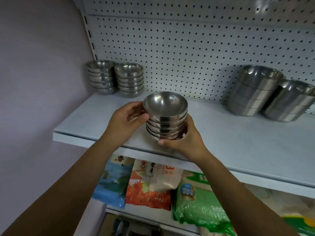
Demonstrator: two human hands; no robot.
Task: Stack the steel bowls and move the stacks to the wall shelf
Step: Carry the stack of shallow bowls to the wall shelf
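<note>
While two other stacks (115, 79) sit back-left on the wall shelf (230, 142), we grip our stack of steel bowls (166, 123) near its front edge, with the left hand (126, 120) curled round the top and the right hand (185, 141) cupping the base.

The bare left forearm (76, 176) and right forearm (238, 184) reach forward and converge. The left grip (129, 118) curls fingers and thumb round the upper left side of the bowl stack (166, 116). The right grip (185, 142) cups its lower right side, thumb across the base.
</note>
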